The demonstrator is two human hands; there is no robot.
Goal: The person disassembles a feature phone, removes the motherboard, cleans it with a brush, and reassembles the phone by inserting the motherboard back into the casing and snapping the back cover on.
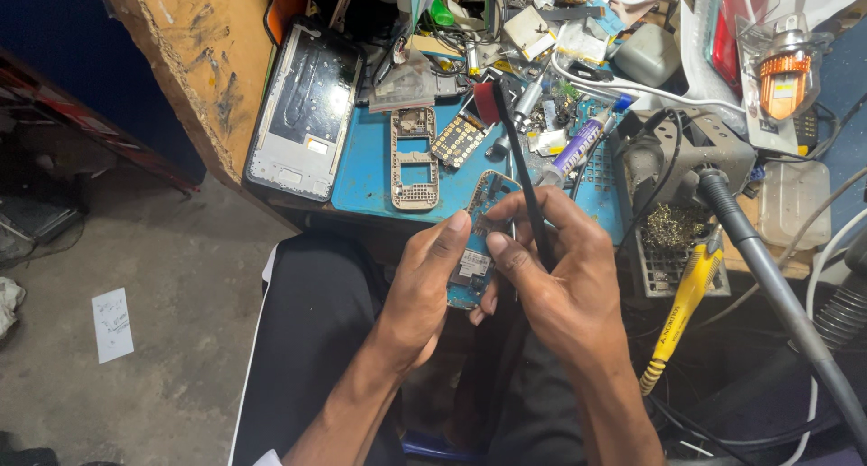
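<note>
Right hand [564,281] with tweezers [522,168] over cluttered mat [370,172]

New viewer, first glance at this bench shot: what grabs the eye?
Two hands at centre: the left hand holds a small blue circuit board, the right hand grips a thin black tool over it. Behind, a blue mat carries a phone frame and a keypad. A yellow-handled iron hangs at the right.

Blue circuit board [471,265], black tool [519,163], blue mat [370,172], yellow-handled iron [684,305]
</note>
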